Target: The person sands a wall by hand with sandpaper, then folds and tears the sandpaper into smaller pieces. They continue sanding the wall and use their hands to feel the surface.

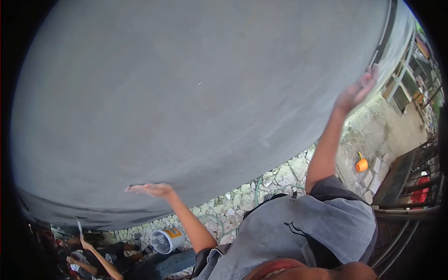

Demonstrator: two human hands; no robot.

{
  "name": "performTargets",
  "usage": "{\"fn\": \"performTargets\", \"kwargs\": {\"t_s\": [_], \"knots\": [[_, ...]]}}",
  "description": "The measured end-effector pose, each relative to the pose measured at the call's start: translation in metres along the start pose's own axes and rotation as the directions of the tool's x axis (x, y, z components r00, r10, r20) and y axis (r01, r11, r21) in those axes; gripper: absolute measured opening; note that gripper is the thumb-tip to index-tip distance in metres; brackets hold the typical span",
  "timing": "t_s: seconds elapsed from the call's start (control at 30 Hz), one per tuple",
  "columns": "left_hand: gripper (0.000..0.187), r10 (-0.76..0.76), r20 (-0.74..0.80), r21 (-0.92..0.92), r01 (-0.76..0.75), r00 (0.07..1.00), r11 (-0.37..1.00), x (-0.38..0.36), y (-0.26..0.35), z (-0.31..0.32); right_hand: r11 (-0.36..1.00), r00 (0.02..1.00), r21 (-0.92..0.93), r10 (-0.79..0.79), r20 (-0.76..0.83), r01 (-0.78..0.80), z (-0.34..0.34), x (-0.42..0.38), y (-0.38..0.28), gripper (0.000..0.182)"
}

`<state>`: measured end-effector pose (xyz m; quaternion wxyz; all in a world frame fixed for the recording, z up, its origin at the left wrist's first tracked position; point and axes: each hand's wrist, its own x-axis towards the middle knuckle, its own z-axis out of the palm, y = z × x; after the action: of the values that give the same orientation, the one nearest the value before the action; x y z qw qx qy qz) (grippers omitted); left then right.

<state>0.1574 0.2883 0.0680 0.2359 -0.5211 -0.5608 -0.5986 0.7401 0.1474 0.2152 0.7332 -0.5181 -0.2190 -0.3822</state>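
A large grey plastered wall (200, 102) fills most of the head view, with a small white speck near its middle. My left hand (151, 189) is at the wall's lower part, fingers stretched out; a thin dark edge shows by the fingertips, too small to make out. Raised high on the right, my right hand (359, 89) is near the wall's right part, beside a dark vertical strip (385, 35). Its fingers are spread slightly and blurred, with nothing visible in them.
At the lower left, another person's arm (105, 263) holds a pale flat tool (80, 227). A white bucket (168, 240) stands on rubble ground (233, 200) with a green hose. Right: an orange dipper (361, 164), bricks (368, 178) and a dark metal rack (401, 177).
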Motion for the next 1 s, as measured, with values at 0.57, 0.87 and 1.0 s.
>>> {"fn": "performTargets", "kwargs": {"t_s": [0.57, 0.87, 1.0], "knots": [[0.065, 0.065, -0.235, -0.054, -0.080, 0.970, 0.995, 0.033, 0.026, 0.010, 0.998, 0.984, -0.069, 0.013, 0.180, 0.000, 0.104, 0.017, -0.026, 0.077], [0.067, 0.082, -0.251, -0.059, -0.100, 0.964, 0.993, 0.035, 0.019, 0.010, 0.937, 0.899, -0.041, -0.319, 0.299, 0.347, 0.153, 0.099, -0.144, 0.086], [0.069, 0.109, -0.254, -0.033, -0.121, 0.961, 0.992, 0.035, 0.018, 0.011, 0.524, 0.441, 0.140, -0.810, 0.386, 0.840, 0.131, 0.042, -0.183, 0.076]]}}
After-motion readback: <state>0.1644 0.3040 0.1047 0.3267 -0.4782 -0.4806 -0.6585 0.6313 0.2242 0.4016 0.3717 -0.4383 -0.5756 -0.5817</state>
